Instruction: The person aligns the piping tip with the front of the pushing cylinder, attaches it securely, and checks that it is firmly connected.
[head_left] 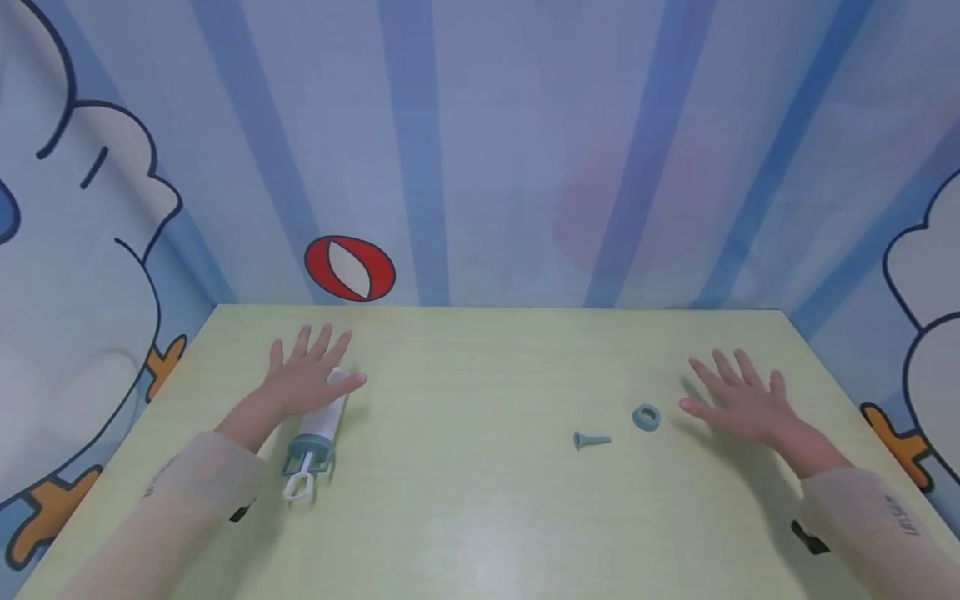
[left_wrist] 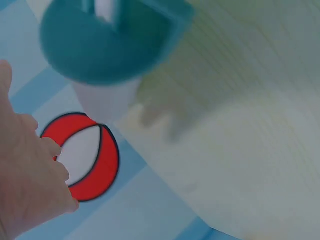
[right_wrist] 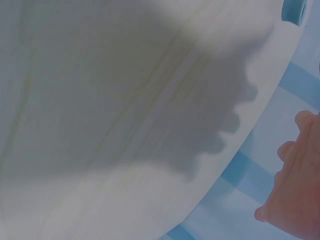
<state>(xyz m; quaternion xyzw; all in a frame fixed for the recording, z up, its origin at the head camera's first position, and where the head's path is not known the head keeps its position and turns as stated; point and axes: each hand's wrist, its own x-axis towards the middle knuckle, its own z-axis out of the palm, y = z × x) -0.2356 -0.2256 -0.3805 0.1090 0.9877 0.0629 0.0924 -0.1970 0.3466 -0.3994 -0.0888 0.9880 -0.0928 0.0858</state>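
My left hand is spread with straight fingers above a white tube with a teal collar and a white looped pull handle, which looks like a cookie press or large syringe. The hand hides part of the tube's far end. In the left wrist view the teal collar looms close and blurred, with the hand at the left edge. My right hand hovers with fingers spread, right of a teal ring. Left of the ring lies a small teal cone-shaped nozzle. Both hands hold nothing.
A pale yellow wood-grain table carries these parts. Behind it stands a blue striped backdrop with a red and white oval printed on it. Printed cartoon figures flank the table on both sides.
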